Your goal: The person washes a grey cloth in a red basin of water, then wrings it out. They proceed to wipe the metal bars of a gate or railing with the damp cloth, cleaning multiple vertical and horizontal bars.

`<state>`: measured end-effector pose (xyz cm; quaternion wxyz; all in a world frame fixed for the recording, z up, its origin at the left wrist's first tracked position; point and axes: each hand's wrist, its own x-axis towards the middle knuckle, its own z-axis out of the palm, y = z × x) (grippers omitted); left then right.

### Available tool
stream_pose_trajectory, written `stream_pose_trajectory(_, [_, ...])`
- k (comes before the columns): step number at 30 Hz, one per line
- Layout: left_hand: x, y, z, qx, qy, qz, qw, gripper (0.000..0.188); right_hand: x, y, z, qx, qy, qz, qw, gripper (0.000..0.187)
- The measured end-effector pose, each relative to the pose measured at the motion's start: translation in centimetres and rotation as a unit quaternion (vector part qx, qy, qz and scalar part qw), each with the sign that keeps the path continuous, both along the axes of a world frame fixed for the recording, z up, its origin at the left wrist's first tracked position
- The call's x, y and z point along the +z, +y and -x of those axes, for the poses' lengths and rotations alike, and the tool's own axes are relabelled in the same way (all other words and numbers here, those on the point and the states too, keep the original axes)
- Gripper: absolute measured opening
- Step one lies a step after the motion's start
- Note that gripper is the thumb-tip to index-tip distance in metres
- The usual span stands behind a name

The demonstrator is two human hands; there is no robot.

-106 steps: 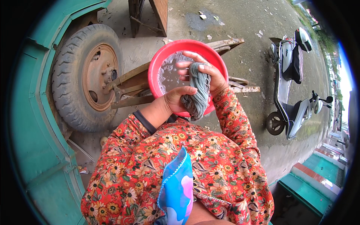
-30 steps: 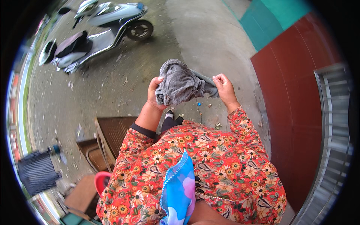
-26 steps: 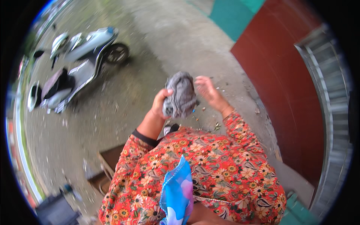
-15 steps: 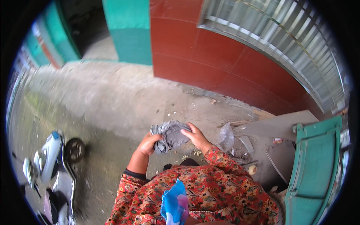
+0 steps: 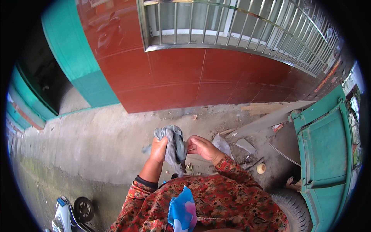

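The left side had more room.
The left hand (image 5: 157, 150) could slide left over the grey ground (image 5: 96, 137). The red wall (image 5: 174, 79) stood in the way at the far side, the green panel (image 5: 324, 145) and tyre (image 5: 294, 209) on the right, the scooter (image 5: 62, 214) near left.

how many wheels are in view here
2: a small, round black scooter wheel at lower left, and a large wheel with a grey treaded rubber tyre at lower right, partly hidden. Others may be hidden.
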<state>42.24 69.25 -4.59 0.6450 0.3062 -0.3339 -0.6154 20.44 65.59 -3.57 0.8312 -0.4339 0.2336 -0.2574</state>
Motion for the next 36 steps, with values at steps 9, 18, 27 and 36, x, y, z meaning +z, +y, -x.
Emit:
stream_pose_trajectory(9, [1.0,-11.8,4.3,0.147,-0.406,0.085,0.898,0.035,-7.7,-7.8,-2.2,-0.127,0.018,0.043,0.991,0.051])
stream_pose_trajectory(18, [2.0,-29.4,1.5,0.023,-0.347,0.097,0.933,0.032,-2.5,-22.6,-5.4,-0.299,0.131,0.28,0.903,0.048])
stream_pose_trajectory(27, [8.6,-44.8,-2.5,-0.177,-0.136,0.107,0.969,0.032,3.1,-34.5,-4.8,-0.347,0.129,0.314,0.874,0.043])
stream_pose_trajectory(36, [12.2,-55.8,-0.9,-0.028,-0.122,0.214,0.969,0.034,7.1,-48.3,-2.1,-0.419,-0.162,-0.001,0.893,0.051])
